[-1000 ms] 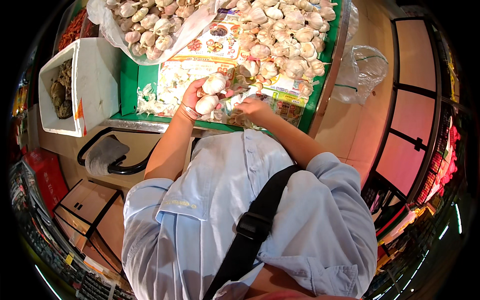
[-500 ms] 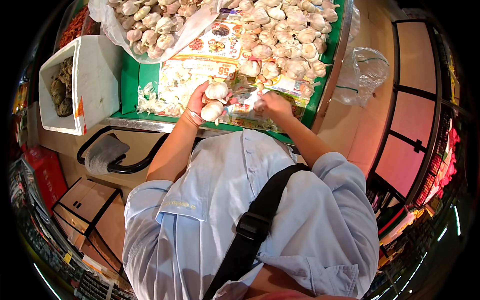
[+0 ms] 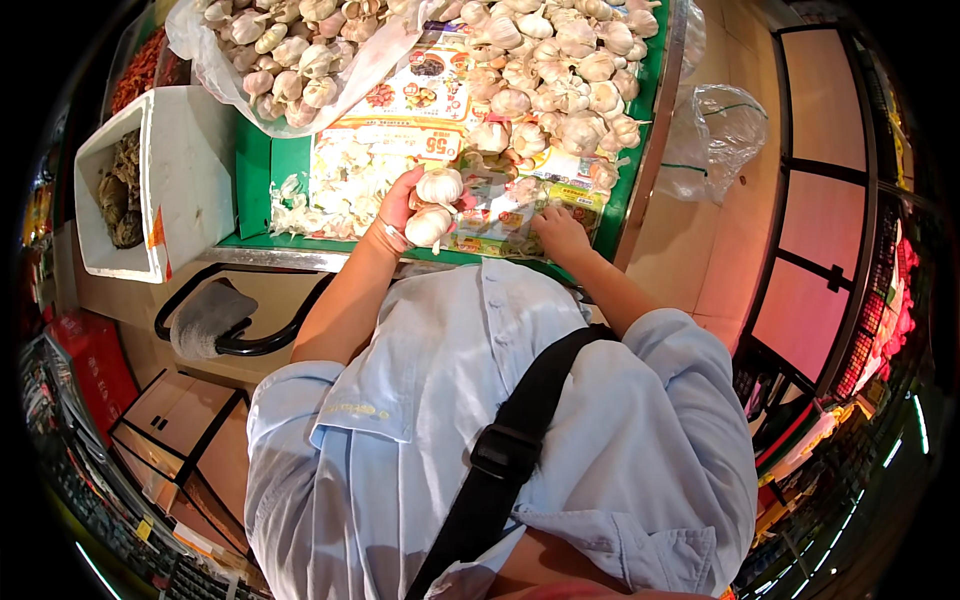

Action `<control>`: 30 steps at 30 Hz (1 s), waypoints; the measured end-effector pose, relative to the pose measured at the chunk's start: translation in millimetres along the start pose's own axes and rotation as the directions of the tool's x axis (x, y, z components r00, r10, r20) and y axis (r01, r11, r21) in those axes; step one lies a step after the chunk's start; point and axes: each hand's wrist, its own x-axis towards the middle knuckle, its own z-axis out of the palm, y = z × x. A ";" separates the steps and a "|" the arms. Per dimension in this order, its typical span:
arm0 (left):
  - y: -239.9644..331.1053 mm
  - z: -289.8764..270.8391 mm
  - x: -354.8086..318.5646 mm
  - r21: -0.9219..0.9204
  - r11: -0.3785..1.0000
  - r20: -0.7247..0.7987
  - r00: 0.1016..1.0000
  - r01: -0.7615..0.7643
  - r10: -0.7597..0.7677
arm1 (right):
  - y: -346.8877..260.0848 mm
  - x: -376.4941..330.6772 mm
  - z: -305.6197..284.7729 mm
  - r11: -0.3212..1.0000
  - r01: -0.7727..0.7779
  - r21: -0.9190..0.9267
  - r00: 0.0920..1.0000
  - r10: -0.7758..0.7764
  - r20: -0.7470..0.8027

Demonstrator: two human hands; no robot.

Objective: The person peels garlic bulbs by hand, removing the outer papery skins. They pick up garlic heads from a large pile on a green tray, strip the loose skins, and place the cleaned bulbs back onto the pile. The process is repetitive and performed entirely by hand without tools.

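Two pale garlic bulbs (image 3: 429,227) rest in my left hand (image 3: 398,208), its fingers closed around them. They are held over the near edge of the green stall tray (image 3: 254,160). To the right, my right hand (image 3: 562,236) is low over the printed paper (image 3: 575,196), fingers apart and pointing down, with no bulb visible in it. Between the hands lies what looks like clear plastic film (image 3: 490,195) over the paper. Loose white garlic skins (image 3: 345,190) are scattered left of my left hand. A large pile of garlic bulbs (image 3: 560,75) covers the tray's far right.
A plastic bag (image 3: 200,50) full of garlic sits at the far left of the tray. Beside it stands a white foam box (image 3: 195,180) with dark contents. A crumpled clear bag (image 3: 710,140) hangs by the tray's right edge. A grey cloth (image 3: 208,318) drapes over a black handle.
My right hand has moved slightly right and toward me, its fingers now visibly spread apart. My left hand keeps the two bulbs. The whole view has shifted a little.
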 end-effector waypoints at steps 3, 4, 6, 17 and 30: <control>-3.5 3.3 0.6 -0.036 0.999 0.004 1.000 0.008 -0.008 | 6.4 -1.6 -1.0 0.999 0.019 -0.033 0.999 -0.021 -0.036; -5.4 6.3 2.2 -0.045 0.999 0.008 1.000 0.012 -0.012 | 8.3 -3.8 -0.5 0.998 0.035 -0.047 0.997 -0.038 -0.073; -6.4 6.9 3.3 -0.056 0.998 0.030 0.999 0.033 -0.032 | 14.7 -10.6 5.8 0.999 -0.005 -0.048 0.997 0.001 -0.083; -8.5 7.2 4.0 -0.044 0.999 -0.006 1.000 0.014 -0.015 | 8.4 -8.1 -1.4 0.997 -0.058 0.046 0.998 0.058 -0.006; -17.9 16.1 11.8 -0.037 0.999 0.023 0.999 0.029 -0.029 | -25.0 42.9 -58.2 0.406 -0.016 0.914 0.906 0.393 -0.159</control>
